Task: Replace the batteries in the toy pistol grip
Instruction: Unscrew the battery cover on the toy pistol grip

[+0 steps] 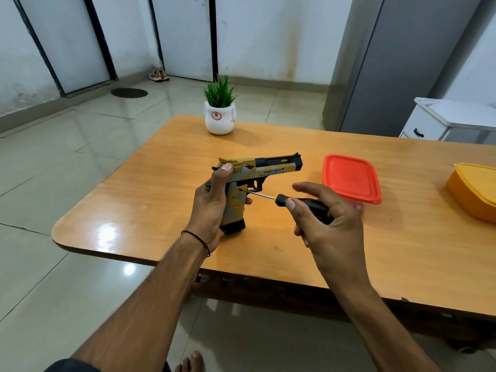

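While the yellow-and-grey toy pistol [264,170] stands grip-down over the near middle of the wooden table [150,210], its muzzle points to the right and its black magazine base sits at or just above the tabletop; I cannot tell whether they touch. The left hand [212,205] is wrapped round the back of the grip, thumb pressed high on the rear of the slide, a thin black band [198,238] on its wrist. A screwdriver [268,196] meets the side of the grip at a small hole just behind the trigger guard. The right hand [330,229] grasps its black handle with thumb and curled fingers, the index finger stretched out straight. Just beyond that hand lies a red-lidded container [351,178], and an orange-yellow container [472,194] sits at the right edge. A small potted plant [220,114] stands at the far edge. A pair of shoes [159,75] lies on the floor by the wall.
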